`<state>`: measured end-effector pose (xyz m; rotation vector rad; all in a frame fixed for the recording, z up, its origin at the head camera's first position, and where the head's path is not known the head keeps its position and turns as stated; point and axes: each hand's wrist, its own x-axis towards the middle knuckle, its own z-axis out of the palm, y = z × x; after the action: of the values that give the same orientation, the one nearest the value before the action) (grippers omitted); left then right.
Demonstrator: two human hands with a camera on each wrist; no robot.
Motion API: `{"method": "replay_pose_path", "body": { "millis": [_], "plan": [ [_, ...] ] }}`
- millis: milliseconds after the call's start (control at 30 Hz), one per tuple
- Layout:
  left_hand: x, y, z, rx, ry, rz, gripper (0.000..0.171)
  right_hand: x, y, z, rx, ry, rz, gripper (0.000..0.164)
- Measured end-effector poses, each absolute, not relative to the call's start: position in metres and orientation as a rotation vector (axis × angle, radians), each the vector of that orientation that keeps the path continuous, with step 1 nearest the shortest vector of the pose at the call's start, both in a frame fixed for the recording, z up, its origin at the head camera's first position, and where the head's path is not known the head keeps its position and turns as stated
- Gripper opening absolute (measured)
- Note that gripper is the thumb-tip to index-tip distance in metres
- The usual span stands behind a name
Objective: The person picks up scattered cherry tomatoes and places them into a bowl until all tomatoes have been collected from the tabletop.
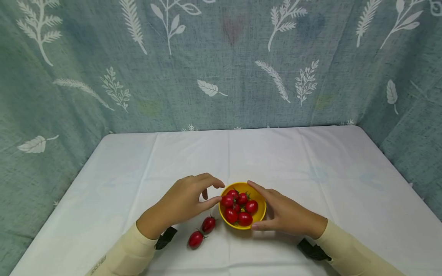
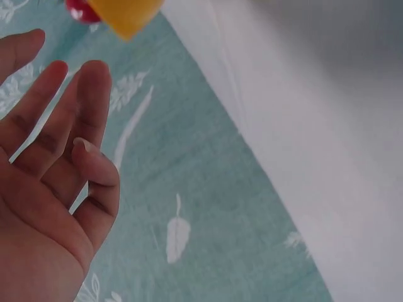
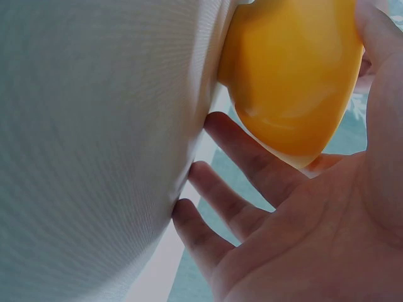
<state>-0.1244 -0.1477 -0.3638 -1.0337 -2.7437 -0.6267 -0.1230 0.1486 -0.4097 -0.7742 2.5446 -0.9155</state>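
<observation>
A yellow bowl [image 1: 257, 194] holding several small red tomatoes [image 1: 245, 219] with green stems sits on the white cloth. My right hand [image 1: 290, 212] holds the bowl's right side, index finger at the far rim and thumb at the near rim. In the right wrist view, the other fingers [image 3: 217, 195] of that hand reach down to the cloth beside the bowl. My left hand [image 1: 184, 197] hovers at the left rim, thumb close to a tomato. Its fingers [image 2: 94, 94] look loosely bent, with nothing in the palm. Two more tomatoes [image 1: 208, 224] [image 1: 195, 239] lie left of the bowl.
A white cloth [image 1: 193, 153] covers the table, with faint fold lines. Behind it and along both sides hangs a green-blue curtain [image 1: 221, 107] with white leaf prints. Dark straps [image 1: 312, 250] show at both wrists, below cream sleeves [image 1: 355, 249].
</observation>
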Motion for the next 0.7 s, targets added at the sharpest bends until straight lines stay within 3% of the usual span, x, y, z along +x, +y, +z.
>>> {"method": "replay_pose_path", "body": {
  "millis": [367,700],
  "plan": [
    [-0.1277,-0.1581,-0.3619,-0.918,-3.081,-0.642,0.023,-0.1232,0.1491,-0.4111,-0.771,2.547,-0.918,0.104],
    [-0.1263,-0.1581,-0.3673,-0.916,-3.243,-0.677,0.03,-0.1227,0.1485,-0.4102,-0.788,2.563,-0.901,0.105]
  ]
}}
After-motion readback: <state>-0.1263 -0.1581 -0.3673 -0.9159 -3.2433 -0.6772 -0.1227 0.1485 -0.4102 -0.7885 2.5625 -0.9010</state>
